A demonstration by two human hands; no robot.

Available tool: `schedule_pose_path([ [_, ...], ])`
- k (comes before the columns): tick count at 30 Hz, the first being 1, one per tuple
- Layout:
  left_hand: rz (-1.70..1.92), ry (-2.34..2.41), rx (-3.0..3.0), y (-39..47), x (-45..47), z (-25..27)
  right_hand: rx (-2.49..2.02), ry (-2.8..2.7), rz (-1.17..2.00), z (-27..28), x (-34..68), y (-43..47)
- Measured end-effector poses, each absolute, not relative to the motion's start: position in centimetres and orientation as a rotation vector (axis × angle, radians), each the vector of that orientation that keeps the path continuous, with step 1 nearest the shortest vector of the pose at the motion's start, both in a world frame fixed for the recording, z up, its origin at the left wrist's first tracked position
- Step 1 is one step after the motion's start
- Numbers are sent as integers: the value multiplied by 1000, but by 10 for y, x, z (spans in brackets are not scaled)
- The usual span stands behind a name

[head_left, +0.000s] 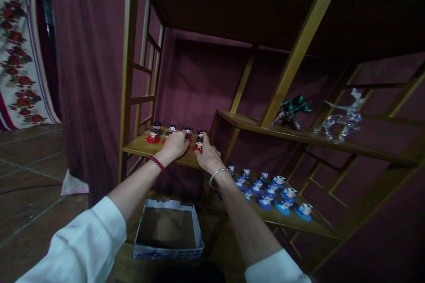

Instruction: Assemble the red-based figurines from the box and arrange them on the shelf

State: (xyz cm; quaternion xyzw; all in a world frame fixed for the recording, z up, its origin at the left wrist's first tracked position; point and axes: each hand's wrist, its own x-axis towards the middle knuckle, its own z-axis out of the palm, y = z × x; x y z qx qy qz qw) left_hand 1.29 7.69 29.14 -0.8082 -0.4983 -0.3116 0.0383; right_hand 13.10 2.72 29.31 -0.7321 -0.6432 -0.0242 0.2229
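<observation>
Small black-haired figurines on round red bases, such as one figurine at the left, stand in two rows on the upper left wooden shelf. My left hand, with a red bead bracelet, curls over the front row. Its fingers are closed around a figurine that is mostly hidden. My right hand, with a silver bangle, has thumb and index finger closed about another red-based figurine at the row's right end. That figurine stands upright at the shelf's front.
Several blue-based figurines stand on the lower right shelf. A green ornament and a clear glass deer stand on the middle shelf. Below my hands lies an open cardboard box. A purple curtain hangs at left.
</observation>
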Motion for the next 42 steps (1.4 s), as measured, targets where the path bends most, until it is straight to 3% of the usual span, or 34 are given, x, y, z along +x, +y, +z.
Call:
schedule_pose_path([
  [42, -1021, -1460, -2471, 79, 12, 287, -1978, -1750, -131, 292, 130, 20],
])
